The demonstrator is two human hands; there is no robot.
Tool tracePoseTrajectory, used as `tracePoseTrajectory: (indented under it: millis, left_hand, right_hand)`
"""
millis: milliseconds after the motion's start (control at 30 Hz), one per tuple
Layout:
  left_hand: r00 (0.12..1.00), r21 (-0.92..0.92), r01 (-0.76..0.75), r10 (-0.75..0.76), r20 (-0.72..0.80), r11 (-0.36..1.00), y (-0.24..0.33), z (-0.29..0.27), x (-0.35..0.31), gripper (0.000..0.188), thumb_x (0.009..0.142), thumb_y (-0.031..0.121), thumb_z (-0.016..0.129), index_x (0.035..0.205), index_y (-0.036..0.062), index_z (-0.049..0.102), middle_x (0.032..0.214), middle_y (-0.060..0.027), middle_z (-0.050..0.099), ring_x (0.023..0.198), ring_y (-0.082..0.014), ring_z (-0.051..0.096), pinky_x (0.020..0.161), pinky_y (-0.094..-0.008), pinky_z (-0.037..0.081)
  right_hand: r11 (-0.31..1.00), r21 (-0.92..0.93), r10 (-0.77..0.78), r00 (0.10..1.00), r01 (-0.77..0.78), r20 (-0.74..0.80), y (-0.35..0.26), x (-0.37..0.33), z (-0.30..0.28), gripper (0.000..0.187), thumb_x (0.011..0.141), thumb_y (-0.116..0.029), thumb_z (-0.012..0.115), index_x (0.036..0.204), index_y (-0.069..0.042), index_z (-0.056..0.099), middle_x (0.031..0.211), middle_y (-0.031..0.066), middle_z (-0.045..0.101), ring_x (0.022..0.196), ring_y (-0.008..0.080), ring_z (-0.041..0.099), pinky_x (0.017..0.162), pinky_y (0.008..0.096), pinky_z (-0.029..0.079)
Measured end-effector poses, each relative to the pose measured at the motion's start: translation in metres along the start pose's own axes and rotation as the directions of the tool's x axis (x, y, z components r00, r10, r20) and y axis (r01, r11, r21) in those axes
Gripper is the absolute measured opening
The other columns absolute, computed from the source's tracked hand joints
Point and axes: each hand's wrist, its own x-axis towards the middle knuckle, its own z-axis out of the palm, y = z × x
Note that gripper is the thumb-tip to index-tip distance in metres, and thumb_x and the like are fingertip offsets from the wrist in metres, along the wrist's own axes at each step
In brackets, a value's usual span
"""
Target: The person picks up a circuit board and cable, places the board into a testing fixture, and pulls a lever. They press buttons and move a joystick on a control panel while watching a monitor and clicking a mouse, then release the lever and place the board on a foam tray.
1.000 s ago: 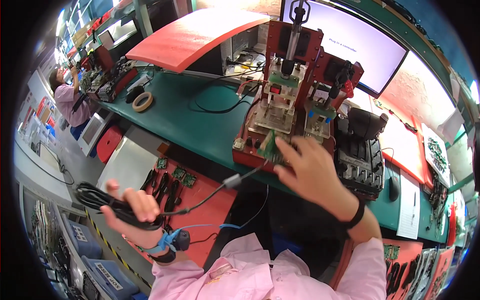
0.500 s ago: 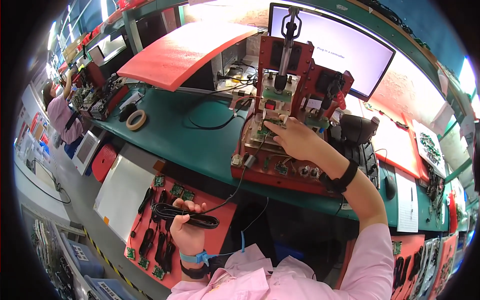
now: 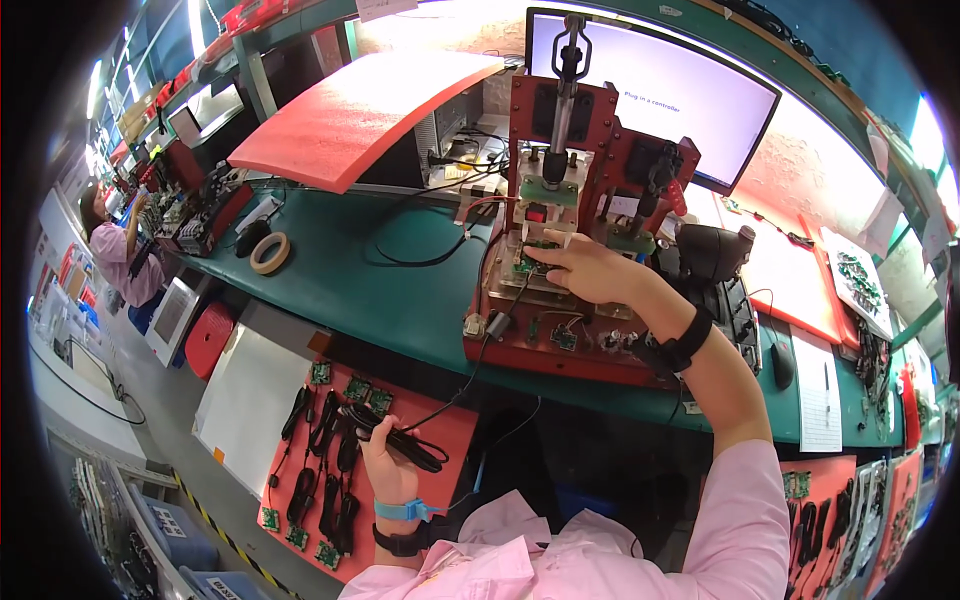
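Note:
A folded bundle of black cable (image 3: pixel 422 452) lies in my left hand (image 3: pixel 388 472), whose fingers are closed around it. From the bundle the cable runs up, through a grey cylinder (image 3: pixel 497 325), to a green circuit board (image 3: pixel 524 265) in the red test fixture (image 3: pixel 575 362). My right hand (image 3: pixel 598 274) reaches over the fixture with its fingers stretched out, their tips at the board and partly covering it. Directly above the board is the fixture's clear press plate (image 3: pixel 548 215), below an upright toggle clamp (image 3: pixel 567 110).
A lit monitor (image 3: pixel 700 110) stands behind the fixture. A tape roll (image 3: pixel 270 254) lies on the green bench (image 3: pixel 340 270). Below left, a pink foam sheet (image 3: pixel 450 425) carries several cabled boards. A black mouse (image 3: pixel 782 365) is at the right. Another person (image 3: pixel 120 255) works far left.
My left hand has moved slightly right and down, turning the cable bundle to a steeper tilt. The right hand stays at the board, with its fingers shifted slightly. The view has shifted a little.

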Motion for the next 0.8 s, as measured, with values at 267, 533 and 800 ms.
tracePoseTrajectory:
  millis: [267, 533, 800]
  left_hand:
    - [0.978, -0.1, 0.197, -0.189, 0.087, 0.975, -0.001, 0.001, -0.004, 0.038, 0.082, 0.006, 0.054, 0.119, 0.0104, 0.05, 0.08, -0.0043, 0.057, 0.072, -0.0191, 0.055, 0.071, -0.0365, 0.051]
    - [0.995, 0.106, 0.032, -0.041, 0.088, 0.994, -0.012, -0.006, -0.001, 0.035, 0.076, 0.002, 0.052, 0.109, 0.0088, 0.045, 0.088, -0.0083, 0.055, 0.071, -0.0221, 0.056, 0.066, -0.0344, 0.052]
    - [0.993, 0.281, 0.019, -0.051, 0.107, 0.959, -0.022, 0.003, -0.006, 0.028, 0.088, 0.009, 0.053, 0.112, 0.009, 0.038, 0.09, -0.0073, 0.053, 0.065, -0.0171, 0.058, 0.054, -0.0297, 0.052]
  right_hand:
    - [0.999, -0.041, -0.032, 0.999, 0.033, 0.04, 0.007, -0.002, -0.001, 0.049, 0.094, -0.02, 0.044, 0.142, -0.016, 0.037, 0.149, 0.019, 0.026, 0.134, 0.0376, 0.03, 0.109, 0.0433, 0.03]
    - [0.91, 0.121, -0.385, 0.917, 0.397, -0.107, -0.07, -0.029, -0.036, 0.052, 0.088, -0.018, 0.059, 0.134, -0.003, 0.043, 0.124, 0.0218, 0.052, 0.108, 0.0337, 0.055, 0.094, 0.0384, 0.044]
    - [0.788, 0.349, 0.01, 0.556, 0.507, -0.831, -0.007, 0.038, -0.21, 0.045, 0.085, -0.018, 0.062, 0.122, 0.003, 0.047, 0.11, 0.0131, 0.06, 0.101, 0.0217, 0.06, 0.089, 0.0314, 0.045]
